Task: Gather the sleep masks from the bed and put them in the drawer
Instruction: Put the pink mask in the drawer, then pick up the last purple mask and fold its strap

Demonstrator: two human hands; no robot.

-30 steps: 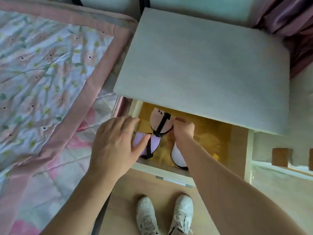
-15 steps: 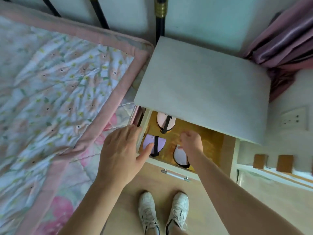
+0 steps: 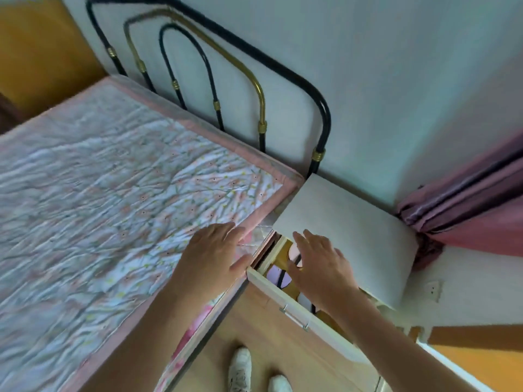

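Observation:
The nightstand drawer stands pulled out beside the bed. Inside it lie sleep masks with black straps: a lilac one near the front left, a pink one further back, and a white one mostly hidden by my right arm. My right hand hovers over the drawer, fingers spread, holding nothing. My left hand is over the bed's edge, fingers apart and empty. No mask is visible on the floral quilt.
The nightstand's pale top overhangs the drawer. A black and brass headboard stands against the wall. Pink curtains hang at right. My white shoes stand on the wooden floor below the drawer.
Both hands have lifted out of the drawer, leaving the masks inside. The left hand moved over the bed's edge. My view swung up and left, taking in the bed and headboard.

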